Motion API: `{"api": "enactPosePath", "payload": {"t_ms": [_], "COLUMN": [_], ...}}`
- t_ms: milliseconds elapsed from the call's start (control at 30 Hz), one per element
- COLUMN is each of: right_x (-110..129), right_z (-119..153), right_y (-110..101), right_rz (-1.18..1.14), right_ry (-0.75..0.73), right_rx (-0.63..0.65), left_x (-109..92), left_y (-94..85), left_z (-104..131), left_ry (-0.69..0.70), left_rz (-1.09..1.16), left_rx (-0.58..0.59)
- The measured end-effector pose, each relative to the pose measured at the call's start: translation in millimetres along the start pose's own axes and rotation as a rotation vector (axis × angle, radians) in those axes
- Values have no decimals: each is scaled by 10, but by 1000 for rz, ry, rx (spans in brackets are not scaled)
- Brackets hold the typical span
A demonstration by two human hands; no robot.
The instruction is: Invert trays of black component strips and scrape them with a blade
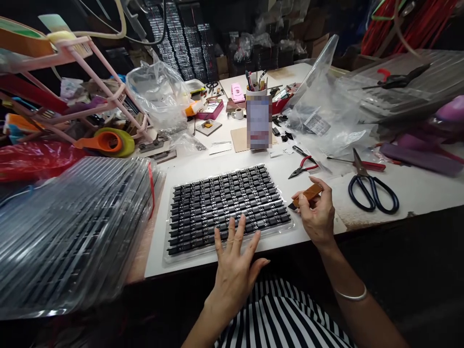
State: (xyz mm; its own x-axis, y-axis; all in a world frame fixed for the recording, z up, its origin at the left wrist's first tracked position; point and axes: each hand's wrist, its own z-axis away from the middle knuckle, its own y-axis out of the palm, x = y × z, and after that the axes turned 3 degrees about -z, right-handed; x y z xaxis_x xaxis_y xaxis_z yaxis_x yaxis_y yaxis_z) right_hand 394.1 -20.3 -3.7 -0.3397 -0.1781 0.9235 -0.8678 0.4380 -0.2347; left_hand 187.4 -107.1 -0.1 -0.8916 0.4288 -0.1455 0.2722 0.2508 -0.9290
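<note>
Parts tray point(188, 256) lies flat, seemingly steadied by our left hand point(234, 258), fingers apart; our right hand point(319, 220) clamps a brown tool point(310, 193), perhaps for control.

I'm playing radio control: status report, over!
Left hand open over near edge of clear tray. Right hand holding brown tool. Black parts in rows on tray, some behind left hand.

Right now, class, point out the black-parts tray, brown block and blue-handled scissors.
Black-parts tray point(193, 253): head view, front rim.
Brown block point(310, 193): head view, middle.
Blue-handled scissors point(361, 172): head view, pivot.
</note>
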Motion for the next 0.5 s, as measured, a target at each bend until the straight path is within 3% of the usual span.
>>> {"api": "enactPosePath", "payload": {"t_ms": [233,500], "right_x": [-14,-15], "right_z": [3,5], "right_y": [-2,2], "right_rz": [1,11], "right_ry": [6,2], "right_rx": [3,6], "left_x": [-72,127], "left_y": [42,-88], "left_z": [-125,122], "left_ry": [-44,-79], "left_rz": [35,9], "left_rx": [37,-48]}}
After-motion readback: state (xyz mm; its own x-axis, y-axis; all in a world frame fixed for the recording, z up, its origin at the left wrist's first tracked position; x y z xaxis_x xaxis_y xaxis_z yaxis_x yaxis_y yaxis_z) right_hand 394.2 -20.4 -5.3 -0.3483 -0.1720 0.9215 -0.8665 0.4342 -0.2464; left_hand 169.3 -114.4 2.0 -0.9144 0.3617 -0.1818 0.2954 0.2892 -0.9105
